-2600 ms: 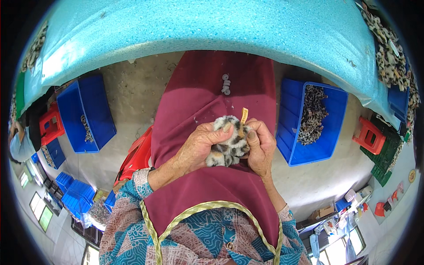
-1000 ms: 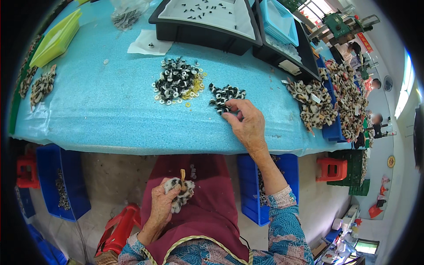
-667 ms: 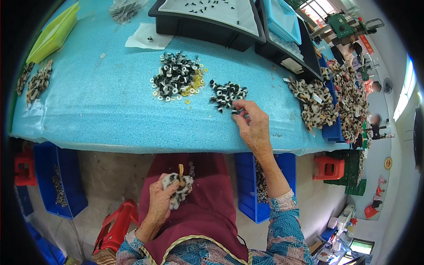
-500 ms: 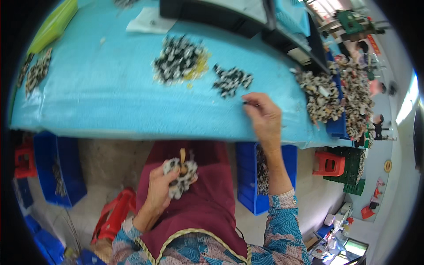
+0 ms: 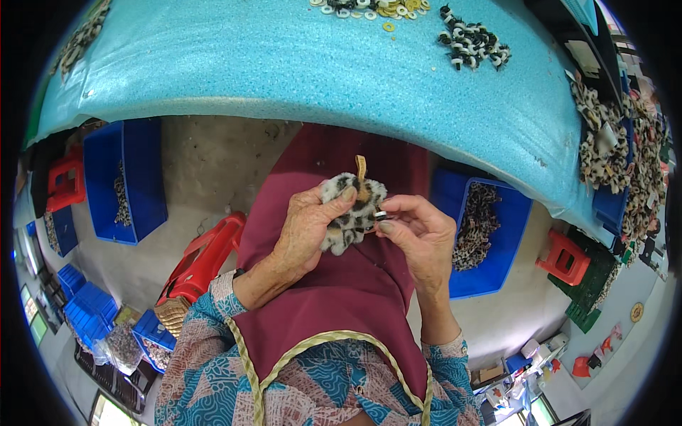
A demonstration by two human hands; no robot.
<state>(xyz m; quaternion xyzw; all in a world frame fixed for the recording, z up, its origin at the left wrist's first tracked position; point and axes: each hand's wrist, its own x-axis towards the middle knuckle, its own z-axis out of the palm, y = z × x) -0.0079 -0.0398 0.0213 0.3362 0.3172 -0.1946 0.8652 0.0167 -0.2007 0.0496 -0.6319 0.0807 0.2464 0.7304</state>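
Note:
Over my lap, my left hand (image 5: 310, 221) grips a small spotted plush piece (image 5: 339, 233), furry in white, black and brown, with a tan ribbon loop (image 5: 361, 167) standing up from its top. My right hand (image 5: 424, 234) pinches a small black part with a white ring (image 5: 381, 215) between thumb and fingertips, right at the plush's right side. Whether that part touches the fur, I cannot tell. On the blue-covered table (image 5: 298, 85) lies a small pile of similar black-and-white parts (image 5: 474, 44). Yellow and white rings (image 5: 402, 8) show at the table's far edge of view.
Blue bins with plush pieces stand below the table, one on the left (image 5: 143, 177) and one on the right (image 5: 502, 245). Red stools (image 5: 206, 255) (image 5: 563, 259) are on both sides. Spotted plush pieces heap up at the table's right end (image 5: 602, 135).
My right hand has come back from the table to the plush with the small black-and-white part. My left hand has lifted the plush slightly, and the view has tilted down toward my lap.

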